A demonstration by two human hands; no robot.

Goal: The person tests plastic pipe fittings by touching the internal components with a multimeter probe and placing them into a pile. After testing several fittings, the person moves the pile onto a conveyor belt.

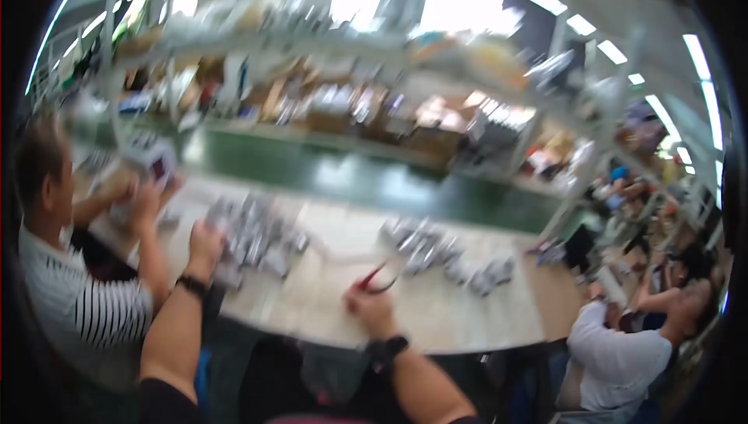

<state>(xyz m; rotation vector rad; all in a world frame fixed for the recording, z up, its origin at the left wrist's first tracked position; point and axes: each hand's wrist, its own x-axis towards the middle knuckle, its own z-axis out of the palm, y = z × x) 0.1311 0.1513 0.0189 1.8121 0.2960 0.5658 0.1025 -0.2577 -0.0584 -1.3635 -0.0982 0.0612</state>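
My right hand (371,305) is closed near the table's front edge, around a small tool with curved red and dark handles (377,277), perhaps pliers or cutters; blur hides its exact kind. At the left heap of silvery-grey parts (261,239), my left hand (206,246) is closed, its fingers against the heap's near left side. Whatever it grips cannot be made out. To the right of the middle lies a second batch of similar silvery parts (421,243), trailing off into a smaller cluster (481,276). The whole picture is smeared by motion.
The pale worktable (327,229) meets a green surface (327,161) behind it. Beyond are cartons (335,122) and a loaded overhead shelf (327,46). A person in a striped sleeve (113,311) handles a boxy item close on my left. Another in white (623,358) sits at right.
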